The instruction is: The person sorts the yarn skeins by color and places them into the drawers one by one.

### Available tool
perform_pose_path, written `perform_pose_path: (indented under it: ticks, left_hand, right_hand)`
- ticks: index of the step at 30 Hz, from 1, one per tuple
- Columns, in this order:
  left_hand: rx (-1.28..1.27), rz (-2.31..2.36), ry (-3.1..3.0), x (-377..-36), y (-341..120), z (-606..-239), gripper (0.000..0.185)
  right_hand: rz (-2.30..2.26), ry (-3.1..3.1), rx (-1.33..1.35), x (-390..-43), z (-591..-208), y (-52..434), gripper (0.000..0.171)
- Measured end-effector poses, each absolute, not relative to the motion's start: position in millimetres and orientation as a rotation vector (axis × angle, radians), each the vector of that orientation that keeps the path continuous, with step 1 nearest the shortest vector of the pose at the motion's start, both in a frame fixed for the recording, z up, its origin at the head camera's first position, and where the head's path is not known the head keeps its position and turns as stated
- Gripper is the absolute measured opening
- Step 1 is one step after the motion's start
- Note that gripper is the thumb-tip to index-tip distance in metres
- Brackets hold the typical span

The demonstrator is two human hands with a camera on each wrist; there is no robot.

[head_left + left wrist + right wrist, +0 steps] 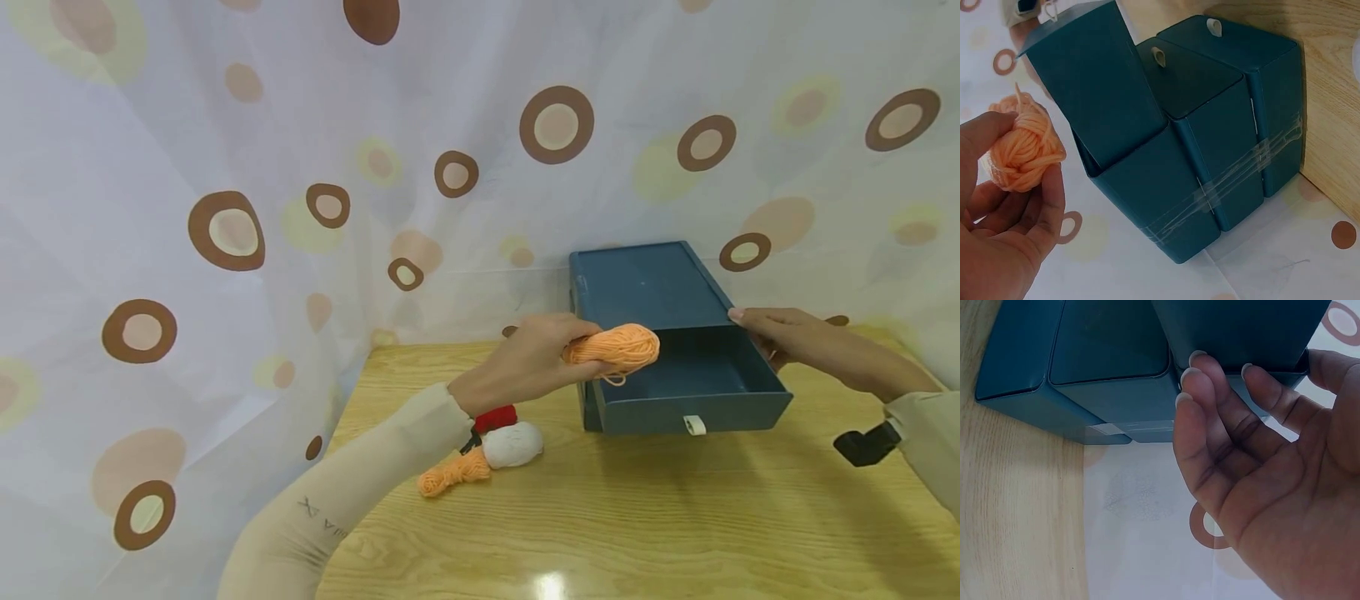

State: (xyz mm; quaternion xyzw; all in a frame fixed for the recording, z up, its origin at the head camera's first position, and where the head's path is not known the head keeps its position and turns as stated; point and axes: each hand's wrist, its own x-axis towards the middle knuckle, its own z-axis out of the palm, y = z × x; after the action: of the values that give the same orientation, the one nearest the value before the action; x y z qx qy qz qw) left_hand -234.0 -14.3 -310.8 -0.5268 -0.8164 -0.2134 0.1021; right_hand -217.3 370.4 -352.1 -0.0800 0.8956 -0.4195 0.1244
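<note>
My left hand (536,357) grips a skein of orange yarn (626,346) between thumb and fingers. The skein overlaps the front left of a pulled-out drawer (686,412) in the head view. In the left wrist view, the same yarn (1025,150) sits beside the drawer's wall (1094,87). This drawer is the top one of a dark blue drawer cabinet (637,283); a white loop tab (694,425) hangs on its front. At the cabinet's right side is my right hand (802,342), its thumb at the top edge. Its gently bent fingers (1192,425) are by the side wall.
Left of the cabinet, a white yarn ball (513,444), a red yarn bundle (497,417) and another orange skein (453,472) lie on the wooden table (600,533). Clear tape (1207,197) binds the cabinet's stacked units. A spotted cloth (465,100) hangs behind.
</note>
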Motion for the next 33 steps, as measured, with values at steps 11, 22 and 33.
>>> perform_pose_path:
  ticks: [11,22,33]
  left_hand:
    - [-1.591,-0.519,-2.433,-235,5,-312,0.029]
    - [-1.62,-0.525,-2.424,-234,20,-314,0.028]
    - [-1.656,-0.534,-2.492,-237,32,-312,0.03]
  right_hand:
    - [-1.221,2.596,-0.229,-215,-351,368,0.061]
    - [-1.213,2.62,-0.231,-217,-353,369,0.05]
    - [-1.2,2.635,-0.245,-216,-352,369,0.052]
